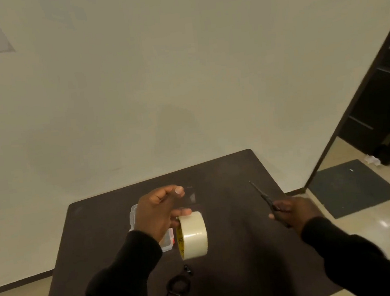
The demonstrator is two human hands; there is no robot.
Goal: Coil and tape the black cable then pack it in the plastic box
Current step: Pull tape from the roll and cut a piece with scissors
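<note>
Over the dark table [236, 240], as landmark: both hands raised above it, all else resting on its top.
Left hand [158, 215]: over the table's middle; lower fingers hooked through the core of the tape roll [193, 235], thumb and forefinger pinched on a pulled-out clear strip [191, 195], faint against the wood.
Right hand [291, 210]: over the table's right part; clenched around the handles of the scissors [264, 197], blades pointed away toward the table's far edge; open or closed blades, could not tell.
Black cable [178, 286]: on the table near its front edge, below the tape roll; wound into a small loose ring, one plug end trailing toward the front, another end lying just beyond the ring; no tape on it yet, as far as could be seen.
Plastic box [167, 242]: on the table behind the left hand, mostly hidden; clear, rounded corners, a spot of red at one edge; lid state could not be told.
Handling, judged: cable light and springy, likely to unwind once lifted; best pinched across the ring where the turns bunch, not by the plugs.
Tape, judged: thin, glossy, sticky film, apt to fold onto itself; best kept taut until cut.
Materials: table matte dark wood-look, rounded corners; roll pale translucent, yellowish printed core; scissors slim, dark.
</note>
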